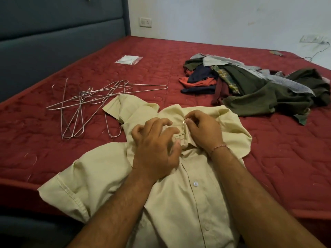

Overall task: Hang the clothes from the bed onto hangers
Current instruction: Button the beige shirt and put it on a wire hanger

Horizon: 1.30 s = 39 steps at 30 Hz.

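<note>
A pale yellow shirt [179,203] lies front-up on the red mattress [268,149], its collar toward the far side. A wire hanger [183,126] sits in the neck opening, with only its hook and neck showing. My left hand [154,145] bunches the collar cloth in curled fingers. My right hand [202,129] pinches the hanger's hook just above the collar. Several bare wire hangers [86,104] lie tangled to the left of the shirt. A heap of clothes [250,86] in green, navy, orange and plaid lies at the right rear.
A small clear plastic packet [129,59] lies near the back of the mattress. A dark padded headboard [53,42] runs along the left. A white wall with sockets [145,22] and a cable stands behind. The bed's near edge is at the lower left.
</note>
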{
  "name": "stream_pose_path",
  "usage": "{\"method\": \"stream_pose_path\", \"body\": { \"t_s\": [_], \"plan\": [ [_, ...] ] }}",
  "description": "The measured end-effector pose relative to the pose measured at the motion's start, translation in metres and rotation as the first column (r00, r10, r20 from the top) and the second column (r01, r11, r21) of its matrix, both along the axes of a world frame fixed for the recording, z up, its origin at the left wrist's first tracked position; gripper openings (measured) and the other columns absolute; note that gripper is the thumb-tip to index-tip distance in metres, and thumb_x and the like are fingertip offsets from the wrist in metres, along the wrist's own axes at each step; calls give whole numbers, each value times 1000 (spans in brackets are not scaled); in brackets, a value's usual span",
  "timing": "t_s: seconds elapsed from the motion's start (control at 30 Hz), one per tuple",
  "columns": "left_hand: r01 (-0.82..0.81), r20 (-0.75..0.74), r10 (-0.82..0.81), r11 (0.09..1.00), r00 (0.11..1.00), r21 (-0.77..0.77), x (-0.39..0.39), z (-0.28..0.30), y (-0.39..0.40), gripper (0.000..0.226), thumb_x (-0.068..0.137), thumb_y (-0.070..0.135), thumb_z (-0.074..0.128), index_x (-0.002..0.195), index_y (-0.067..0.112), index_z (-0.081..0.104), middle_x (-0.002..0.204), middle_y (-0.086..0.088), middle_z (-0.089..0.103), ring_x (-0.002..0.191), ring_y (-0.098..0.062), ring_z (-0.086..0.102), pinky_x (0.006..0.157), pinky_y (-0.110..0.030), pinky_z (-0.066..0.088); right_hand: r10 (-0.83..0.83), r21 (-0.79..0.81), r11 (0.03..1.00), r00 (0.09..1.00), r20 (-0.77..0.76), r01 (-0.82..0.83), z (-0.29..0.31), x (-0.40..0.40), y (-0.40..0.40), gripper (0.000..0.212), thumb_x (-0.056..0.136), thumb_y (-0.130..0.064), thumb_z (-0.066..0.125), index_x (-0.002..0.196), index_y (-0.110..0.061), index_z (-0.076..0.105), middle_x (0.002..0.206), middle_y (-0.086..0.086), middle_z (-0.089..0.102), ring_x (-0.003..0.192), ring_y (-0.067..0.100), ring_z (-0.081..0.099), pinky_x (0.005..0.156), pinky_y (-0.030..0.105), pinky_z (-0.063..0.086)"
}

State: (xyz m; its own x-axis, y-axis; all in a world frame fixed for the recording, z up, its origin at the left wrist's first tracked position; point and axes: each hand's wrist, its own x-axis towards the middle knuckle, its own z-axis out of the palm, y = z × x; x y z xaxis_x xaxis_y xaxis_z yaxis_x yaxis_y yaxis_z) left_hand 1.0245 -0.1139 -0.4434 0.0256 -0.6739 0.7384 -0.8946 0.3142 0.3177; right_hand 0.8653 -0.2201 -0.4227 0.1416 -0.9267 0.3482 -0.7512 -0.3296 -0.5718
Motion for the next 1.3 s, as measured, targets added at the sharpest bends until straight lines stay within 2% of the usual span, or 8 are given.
{"method": "stream_pose_path", "body": {
  "t_s": [0.17,0.33,0.4,0.5,0.6,0.73,0.93,1.3],
  "plan": [
    [-213,-289,210,977,934,19,7,-5,-10,40,92,38,45,127,27,61,127,13,62,117,-9,56,104,-50,30,-22,-155,987,991,134,43,-1,-9,2,3,97,-33,65,97,-32,68,85,-21,65,72,0,57,65,21,43],
    [-251,-218,383,851,898,461,5,19,-11,62,96,56,46,148,24,47,130,5,68,123,-19,60,112,-52,27,-27,-102,994,986,165,44,33,-9,20,7,97,-29,65,90,-31,65,84,-19,66,74,4,61,68,33,52],
    [-149,-323,434,760,841,633,15,52,-11,50,91,55,58,135,33,58,122,5,71,121,-24,62,109,-47,33,21,-88,996,987,157,-7,74,-11,32,11,96,-25,65,88,-33,62,84,-19,65,75,2,60,70,38,54],
    [89,-643,323,849,694,522,36,149,-5,10,81,39,65,88,36,72,96,16,75,99,-17,71,96,-45,54,107,-135,987,988,111,-92,180,-16,49,11,95,-21,67,90,-31,63,85,-18,63,77,4,59,70,40,54],
    [198,-720,67,940,691,278,47,290,7,20,88,16,70,99,30,77,97,15,77,93,-8,71,85,-34,58,165,-174,973,982,86,-149,310,-17,64,13,94,-20,69,89,-30,64,80,-15,64,75,7,59,68,41,52],
    [349,-580,-192,921,792,173,60,502,28,31,92,1,71,99,30,77,98,13,75,90,-4,68,80,-19,53,196,-274,945,980,32,-180,512,-11,84,16,92,-15,69,87,-29,66,78,-13,66,74,9,58,67,39,51],
    [403,-288,-338,892,896,208,90,737,67,22,95,11,72,105,30,75,99,16,74,96,-5,69,88,-27,57,86,-532,832,984,-158,-158,739,10,133,3,89,-27,65,90,-27,68,85,-11,69,82,20,61,70,39,50],
    [354,39,-379,893,925,277,98,857,134,28,99,17,68,123,29,72,113,16,73,105,1,67,98,-28,55,221,-429,861,961,-169,-274,851,54,193,16,101,-17,50,101,-31,41,85,-4,73,72,23,66,62,43,54]
  ]
}}
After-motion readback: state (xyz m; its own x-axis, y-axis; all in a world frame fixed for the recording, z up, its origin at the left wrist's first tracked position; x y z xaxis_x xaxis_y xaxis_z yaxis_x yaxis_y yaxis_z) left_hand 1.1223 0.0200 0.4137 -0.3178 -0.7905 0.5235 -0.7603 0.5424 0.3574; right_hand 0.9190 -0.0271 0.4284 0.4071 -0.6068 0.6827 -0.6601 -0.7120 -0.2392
